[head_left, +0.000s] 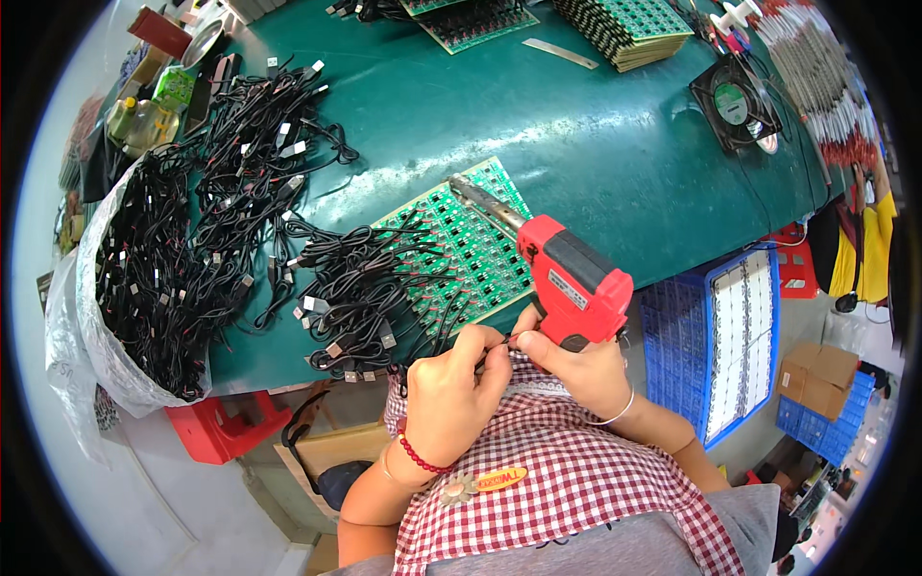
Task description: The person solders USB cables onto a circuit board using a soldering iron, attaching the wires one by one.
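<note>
My right hand (576, 370) is wrapped shut around the grip of a red soldering gun (574, 278), a blocky red body with a black underside and a long metal barrel whose tip reaches out over the green circuit board panel (480, 240) lying at the near edge of the tabletop (615, 163). The gun sits just above that near edge, right in front of my chest. My left hand (451, 394) is beside it, fingers (485, 350) pinched together on the end of a thin black cable (461, 322), with the fingertips touching those of my right hand. The board is a grid of small green units, and a row of black cables (355, 288) with plugs fans off its left side across the tabletop. Further left, a large clear plastic bag (91, 336) hangs over the left edge, stuffed with more black cables, and a loose heap of them (250, 144) spreads beside it. To my right, off the tabletop, a blue plastic crate (672, 336) holds white strips (744, 336) in rows. At the far edge lie stacks of green boards (624, 29), and a black fan (735, 101) sits near the right corner.
</note>
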Motion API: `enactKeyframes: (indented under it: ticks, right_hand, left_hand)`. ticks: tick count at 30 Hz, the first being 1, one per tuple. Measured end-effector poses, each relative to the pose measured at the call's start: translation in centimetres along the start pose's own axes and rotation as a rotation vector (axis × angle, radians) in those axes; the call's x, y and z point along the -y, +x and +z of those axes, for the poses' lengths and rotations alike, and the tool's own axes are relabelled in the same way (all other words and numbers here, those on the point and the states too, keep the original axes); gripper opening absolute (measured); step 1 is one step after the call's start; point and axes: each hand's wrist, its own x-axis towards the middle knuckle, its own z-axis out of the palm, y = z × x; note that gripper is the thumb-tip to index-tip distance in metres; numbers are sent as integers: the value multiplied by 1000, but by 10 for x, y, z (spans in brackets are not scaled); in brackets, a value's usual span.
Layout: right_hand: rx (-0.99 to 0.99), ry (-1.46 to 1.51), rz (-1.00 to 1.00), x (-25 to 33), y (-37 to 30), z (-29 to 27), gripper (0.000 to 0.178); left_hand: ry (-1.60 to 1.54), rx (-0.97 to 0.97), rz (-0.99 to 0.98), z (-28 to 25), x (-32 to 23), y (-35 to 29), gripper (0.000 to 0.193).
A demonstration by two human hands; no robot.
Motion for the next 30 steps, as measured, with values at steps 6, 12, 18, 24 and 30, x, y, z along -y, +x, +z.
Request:
enactKeyframes:
  ticks: [6,12,18,24,30]
  right_hand:
    - [23,-59,2,3,-1,4,15]
    - [17,-107,-20,-1,-2,6,27]
    - [16,-23,22,-4,-3,13,36]
    - [-89,37,-11,-11,-4,15,9]
    - [-62,-9,-85,-20,-1,6,14]
  left_hand:
    - [115,-30,37,4,-1,-1,14]
    - [155,-99,108,5,-1,2,15]
    - [89,-144,90,4,-1,0,14]
    - [21,-123,42,4,3,5,13]
    - [214,-111,126,0,4,15,10]
